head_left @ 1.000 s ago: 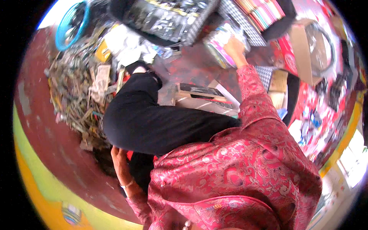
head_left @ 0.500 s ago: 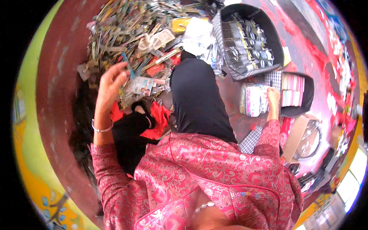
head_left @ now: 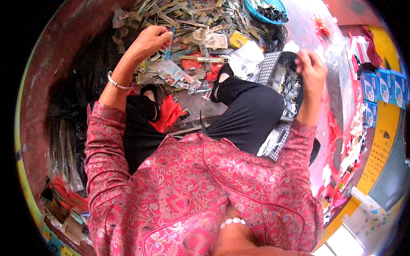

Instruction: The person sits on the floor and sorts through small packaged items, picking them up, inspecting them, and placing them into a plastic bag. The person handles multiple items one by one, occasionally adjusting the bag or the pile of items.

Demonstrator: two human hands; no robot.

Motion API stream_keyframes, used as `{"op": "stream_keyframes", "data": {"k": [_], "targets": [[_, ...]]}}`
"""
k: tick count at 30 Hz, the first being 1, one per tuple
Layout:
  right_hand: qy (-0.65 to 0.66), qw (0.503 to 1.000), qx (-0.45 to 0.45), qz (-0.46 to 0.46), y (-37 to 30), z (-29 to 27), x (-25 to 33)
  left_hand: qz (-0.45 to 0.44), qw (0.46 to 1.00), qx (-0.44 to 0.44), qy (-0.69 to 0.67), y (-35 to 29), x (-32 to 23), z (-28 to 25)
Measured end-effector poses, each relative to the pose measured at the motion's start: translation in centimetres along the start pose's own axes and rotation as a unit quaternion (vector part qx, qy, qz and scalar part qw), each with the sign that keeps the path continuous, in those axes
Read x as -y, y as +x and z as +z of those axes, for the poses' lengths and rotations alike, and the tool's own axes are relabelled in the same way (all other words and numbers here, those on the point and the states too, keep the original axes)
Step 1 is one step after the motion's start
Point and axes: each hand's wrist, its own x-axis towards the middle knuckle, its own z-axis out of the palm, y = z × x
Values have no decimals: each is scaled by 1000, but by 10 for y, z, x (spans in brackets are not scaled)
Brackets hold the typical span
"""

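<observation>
My left hand (head_left: 154, 40) is raised over the near-left part of a heap of narrow flat packets and strips (head_left: 183, 25), its fingers curled together. A thin blue strip (head_left: 168, 52) shows right by the fingertips; whether they grip it cannot be made out. Off to the right, my right hand (head_left: 312, 68) is lifted above a checked case (head_left: 267, 70) with clear packets (head_left: 284, 83) of small dark items. Its fingers are bent, slightly apart and a little blurred, with nothing seen in them. The hand and forearm cover part of the case.
A white crumpled bag (head_left: 247, 57) and a yellow packet (head_left: 239, 39) lie by the heap. Beyond stands a blue basket (head_left: 252, 13) with black pieces in it. Red plastic (head_left: 168, 113) lies between my feet. Blue packs (head_left: 369, 87) stand at the far right.
My right hand has come up from the stack of flat packets beside the smaller case. My left hand stays near the blue strip, its fingers more curled. The whole view has turned.
</observation>
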Motion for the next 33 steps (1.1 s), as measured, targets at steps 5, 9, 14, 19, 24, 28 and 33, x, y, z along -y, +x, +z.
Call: {"op": "stream_keyframes", "data": {"k": [5, 9, 14, 19, 24, 28, 33], "targets": [[-106, 966, 230, -56, 95, 106, -40, 49, 975, -112, 184, 13, -4, -19], [-350, 852, 340, -191, 137, 224, -118, -28, 963, -204, 176, 18, 2, -49], [-470, 773, 357, -232, 123, 321, -167, -6, 951, -275, 139, 12, 18, -68], [-470, 778, 386, -154, 105, 360, -215, -51, 964, -229, 125, 9, 5, -65], [-223, 886, 354, -199, 143, 340, -236, -32, 969, -232, 78, 20, -13, -64], [4, 930, 363, 49, 211, 292, -168, 18, 959, -282, 35, 12, -45, -49], [359, 837, 407, 70, 152, 239, 30, 120, 936, -120, -307, 41, 5, -33]]}}
